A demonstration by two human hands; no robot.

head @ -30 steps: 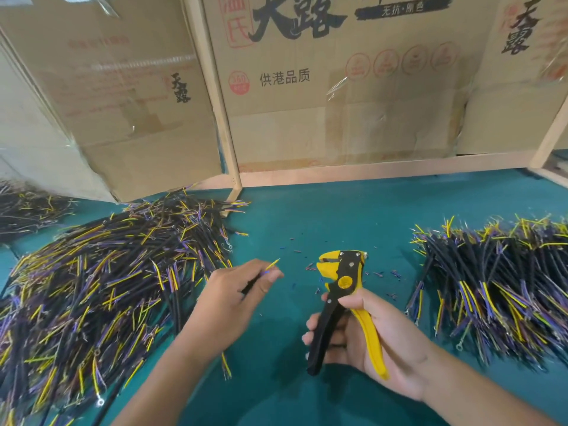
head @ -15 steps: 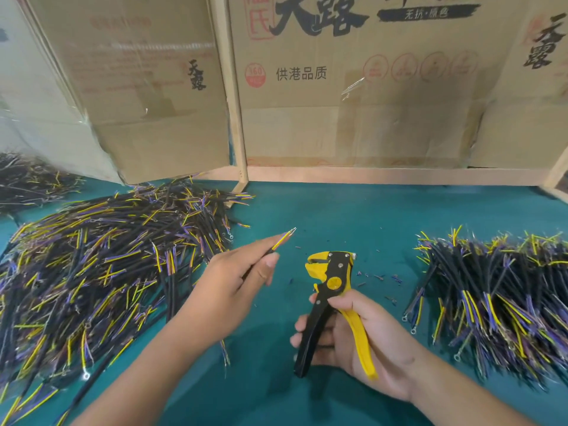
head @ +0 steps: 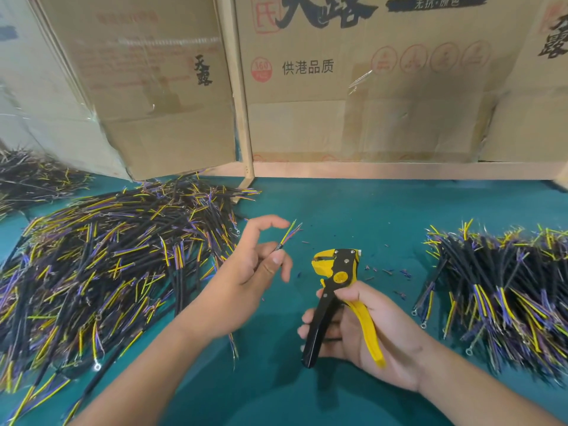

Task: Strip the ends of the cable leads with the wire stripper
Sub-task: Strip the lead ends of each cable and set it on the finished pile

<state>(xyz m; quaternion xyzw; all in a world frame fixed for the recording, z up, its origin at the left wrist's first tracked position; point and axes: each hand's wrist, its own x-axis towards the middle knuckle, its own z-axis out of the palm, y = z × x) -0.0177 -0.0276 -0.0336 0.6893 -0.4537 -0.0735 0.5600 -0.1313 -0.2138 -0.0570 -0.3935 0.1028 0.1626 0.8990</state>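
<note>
Yellow wire stripper (head: 336,273) upright in right hand (head: 365,330).

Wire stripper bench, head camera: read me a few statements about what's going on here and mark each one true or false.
1. The right hand holds the wire stripper by its handles. True.
2. The left hand is empty. False: it pinches one cable lead with its yellow and purple tips pointing up and away.
3. The lead's end sits inside the stripper's head. False: it is apart from it, up and to the left.
4. Piles of leads lie on both sides, the left pile and the right pile. True.
5. The green mat carries small insulation scraps near the stripper. True.
</note>
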